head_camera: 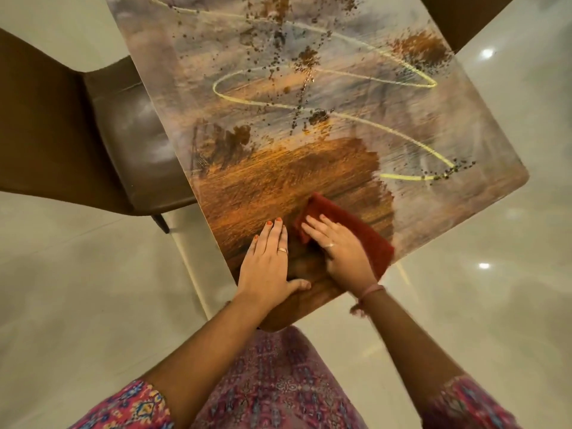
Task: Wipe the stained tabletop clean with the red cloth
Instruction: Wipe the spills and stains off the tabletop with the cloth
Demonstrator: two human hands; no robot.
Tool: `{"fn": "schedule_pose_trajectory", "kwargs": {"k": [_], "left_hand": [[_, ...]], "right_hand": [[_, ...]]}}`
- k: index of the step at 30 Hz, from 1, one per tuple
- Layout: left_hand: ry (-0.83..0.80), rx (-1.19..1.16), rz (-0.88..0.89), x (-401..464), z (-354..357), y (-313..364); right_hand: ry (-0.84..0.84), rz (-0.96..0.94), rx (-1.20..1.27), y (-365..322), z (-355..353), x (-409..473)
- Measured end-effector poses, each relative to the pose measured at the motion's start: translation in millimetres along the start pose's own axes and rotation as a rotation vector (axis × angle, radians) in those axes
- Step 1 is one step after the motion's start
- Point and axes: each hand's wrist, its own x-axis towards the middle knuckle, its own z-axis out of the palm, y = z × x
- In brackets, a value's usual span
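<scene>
The wooden tabletop is smeared with a whitish film, a yellow squiggly line and dark brown crumbs and blotches. A band near the close corner shows bare orange-brown wood. My right hand presses flat on the folded red cloth at the near right edge of the table. My left hand lies flat on the bare wood beside it, fingers spread, thumb hooked over the table's near edge, holding nothing.
A brown padded chair is tucked against the table's left side. Another brown chair back shows at the top right. Glossy pale floor tiles surround the table. My patterned pink clothing fills the bottom.
</scene>
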Motion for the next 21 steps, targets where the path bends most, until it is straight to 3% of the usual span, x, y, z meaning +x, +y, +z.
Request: {"fn": "schedule_pose_trajectory", "kwargs": {"k": [2, 5, 7, 9, 12, 14, 16, 19, 21], "left_hand": [[-0.009, 0.014, -0.003, 2, -1, 1], [0.001, -0.003, -0.017, 4, -5, 7], [0.024, -0.053, -0.046, 5, -6, 10], [0.050, -0.131, -0.094, 5, -9, 20], [0.129, -0.227, -0.165, 10, -13, 37], [0.166, -0.237, -0.187, 15, -15, 48], [0.167, -0.266, -0.198, 21, -14, 60], [0.160, -0.251, -0.222, 32, -6, 77], [0.190, -0.246, -0.265, 39, 1, 92]], "right_hand": [[0.081, 0.167, -0.010, 46, -20, -13], [0.274, 0.612, 0.044, 107, -51, 14], [0.331, 0.843, 0.066, 108, -56, 49], [0.290, 0.722, 0.073, 77, -41, 62], [0.059, 0.130, 0.049, 26, -7, 18], [-0.035, -0.051, 0.070, 54, -22, -8], [0.032, 0.000, 0.092, 111, -48, -7], [0.253, 0.414, 0.156, 178, -85, 28], [0.284, 0.582, 0.141, 175, -86, 47]]}}
